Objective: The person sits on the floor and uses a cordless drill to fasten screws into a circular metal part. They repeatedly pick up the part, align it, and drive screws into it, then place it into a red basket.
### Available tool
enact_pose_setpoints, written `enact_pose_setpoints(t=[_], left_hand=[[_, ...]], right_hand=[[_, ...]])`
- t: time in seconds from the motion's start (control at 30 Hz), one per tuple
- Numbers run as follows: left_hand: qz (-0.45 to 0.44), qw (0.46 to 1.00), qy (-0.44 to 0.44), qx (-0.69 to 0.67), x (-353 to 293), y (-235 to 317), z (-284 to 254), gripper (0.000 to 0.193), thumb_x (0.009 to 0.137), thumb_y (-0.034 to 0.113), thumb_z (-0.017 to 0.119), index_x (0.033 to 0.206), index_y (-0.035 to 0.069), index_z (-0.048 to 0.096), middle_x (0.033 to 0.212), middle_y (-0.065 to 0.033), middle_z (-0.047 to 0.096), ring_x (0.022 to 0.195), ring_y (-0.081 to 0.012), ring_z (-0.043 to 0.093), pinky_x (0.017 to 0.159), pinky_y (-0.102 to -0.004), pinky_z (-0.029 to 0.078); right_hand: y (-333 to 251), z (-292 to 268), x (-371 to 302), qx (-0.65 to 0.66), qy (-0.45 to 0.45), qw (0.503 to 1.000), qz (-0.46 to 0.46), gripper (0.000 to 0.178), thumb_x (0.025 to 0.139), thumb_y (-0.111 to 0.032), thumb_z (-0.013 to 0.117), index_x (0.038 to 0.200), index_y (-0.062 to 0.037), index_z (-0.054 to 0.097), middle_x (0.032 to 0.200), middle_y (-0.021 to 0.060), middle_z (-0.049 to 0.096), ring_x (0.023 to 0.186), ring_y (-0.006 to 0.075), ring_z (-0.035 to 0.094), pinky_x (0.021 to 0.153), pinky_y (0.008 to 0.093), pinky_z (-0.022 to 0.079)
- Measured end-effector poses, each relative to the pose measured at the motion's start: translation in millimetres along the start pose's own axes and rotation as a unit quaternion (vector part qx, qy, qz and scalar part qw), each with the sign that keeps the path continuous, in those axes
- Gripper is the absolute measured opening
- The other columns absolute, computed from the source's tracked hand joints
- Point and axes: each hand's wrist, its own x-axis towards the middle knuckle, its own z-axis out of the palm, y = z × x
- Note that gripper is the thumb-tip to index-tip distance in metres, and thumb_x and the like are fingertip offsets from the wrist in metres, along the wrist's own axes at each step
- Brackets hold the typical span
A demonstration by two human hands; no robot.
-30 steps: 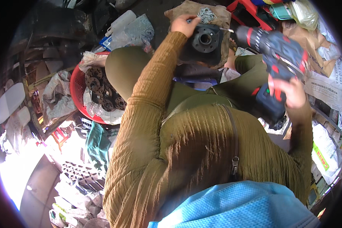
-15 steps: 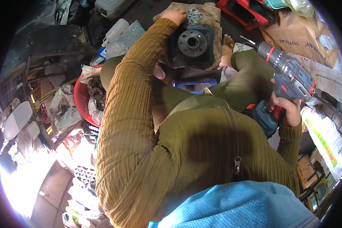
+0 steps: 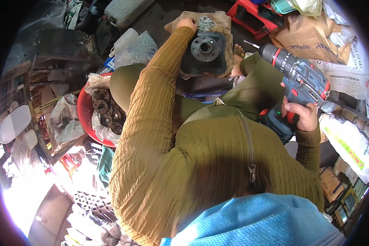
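Note:
My right hand (image 3: 302, 114) is wrapped round the grip of a blue-grey cordless drill (image 3: 303, 80), its bit pointing up and to the left. At the top, my left hand (image 3: 186, 23) rests on a brown cloth-like pad (image 3: 225, 24), just left of a pile of silvery screws (image 3: 206, 23). Its fingers look curled together, and whatever they hold is hidden. Right below the screws, a round grey metal flange (image 3: 205, 48) with holes round its hub lies on a black square base (image 3: 186, 61).
A red basket (image 3: 83, 110) of similar metal flanges (image 3: 106, 106) stands by my left leg. Plastic bags and a white bottle (image 3: 125, 41) lie left of the pad. A red case (image 3: 254, 18) and a brown paper bag (image 3: 305, 37) sit at the far right.
The view has shifted a little, showing more of the basket. My left hand stays beside the screws, its fingers drawn in closer. The drill remains in my right hand.

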Motion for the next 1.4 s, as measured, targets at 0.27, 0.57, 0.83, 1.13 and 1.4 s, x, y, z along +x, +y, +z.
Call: enact_pose_setpoints(t=[0.27,0.57,0.83,1.13,1.4], left_hand=[[0.047,0.986,-0.069,0.144,9,10,-10,0.033,0.078,0.03,0.069,0.098,0.003,0.071,0.096,-0.0169,0.07,0.093,-0.0328,0.067,0.082,-0.041,0.053],[-0.114,0.64,-0.023,-0.76,-92,75,-99,0.021,0.088,0.013,0.063,0.098,-0.005,0.06,0.086,-0.0135,0.062,0.078,-0.0217,0.064,0.069,-0.032,0.056],[-0.115,0.395,-0.134,-0.902,-155,102,-120,0.014,0.09,0.006,0.055,0.099,-0.005,0.055,0.083,-0.0124,0.058,0.077,-0.0224,0.058,0.073,-0.0358,0.051],[-0.116,0.348,-0.12,-0.923,-170,113,-121,0.012,0.09,0.008,0.057,0.09,-0.004,0.056,0.081,-0.0118,0.059,0.079,-0.0228,0.059,0.074,-0.0352,0.052],[-0.095,0.394,-0.094,-0.909,-175,115,-122,0.014,0.09,0.011,0.059,0.088,-0.003,0.057,0.08,-0.0125,0.061,0.077,-0.0241,0.06,0.075,-0.0356,0.053]], right_hand=[[1,3,-4,0.007,-0.014,1.0,-0.027,0.059,0.066,-0.01,0.063,0.122,0.0065,0.053,0.072,0.0091,0.056,0.056,0.0192,0.054,0.056,0.0296,0.044],[-3,13,14,0.035,-0.076,0.996,-0.044,0.057,0.07,-0.009,0.063,0.123,0.0061,0.052,0.078,0.0081,0.057,0.059,0.0176,0.056,0.057,0.0296,0.046],[4,31,21,0.062,-0.126,0.989,-0.041,0.02,0.076,0.001,0.063,0.095,0.0024,0.058,0.082,0.0076,0.061,0.064,0.0173,0.06,0.059,0.0287,0.049],[4,37,19,0.022,-0.109,0.993,-0.043,0.017,0.074,0.003,0.064,0.091,0.0024,0.059,0.081,0.0084,0.062,0.062,0.0185,0.061,0.059,0.0297,0.049],[1,40,19,0.009,-0.102,0.993,-0.061,0.018,0.075,0.004,0.063,0.092,0.0019,0.059,0.08,0.008,0.061,0.062,0.0175,0.06,0.057,0.0291,0.049]])
